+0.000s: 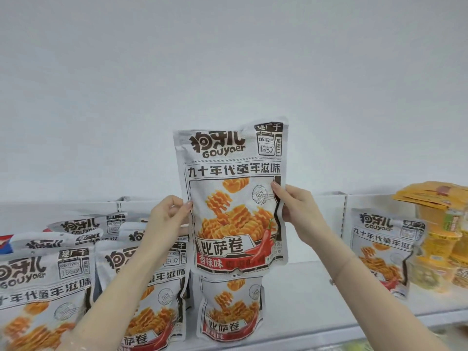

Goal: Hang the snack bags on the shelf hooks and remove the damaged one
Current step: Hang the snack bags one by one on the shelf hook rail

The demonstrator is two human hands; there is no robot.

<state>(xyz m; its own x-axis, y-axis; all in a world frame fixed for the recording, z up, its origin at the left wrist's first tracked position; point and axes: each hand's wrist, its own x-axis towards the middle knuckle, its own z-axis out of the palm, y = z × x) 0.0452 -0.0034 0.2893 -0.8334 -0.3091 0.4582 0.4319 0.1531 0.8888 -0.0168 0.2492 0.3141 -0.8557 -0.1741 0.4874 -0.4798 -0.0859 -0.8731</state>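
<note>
I hold one grey-and-white snack bag (234, 198) with orange twists and a red chilli printed on it upright in front of the white wall. My left hand (168, 215) pinches its left edge and my right hand (295, 207) grips its right edge. Its top edge looks crinkled. Below it another snack bag of the same kind (231, 307) hangs or stands on the shelf. Several more of the same bags (43, 287) crowd the left side, and one more (382, 252) is at the right. No hooks are visible.
A white shelf (316, 295) runs across the lower view with a white back panel behind it. Yellow and orange snack packs (440, 239) are stacked at the far right. A blue-and-red packet corner (5, 245) shows at the far left.
</note>
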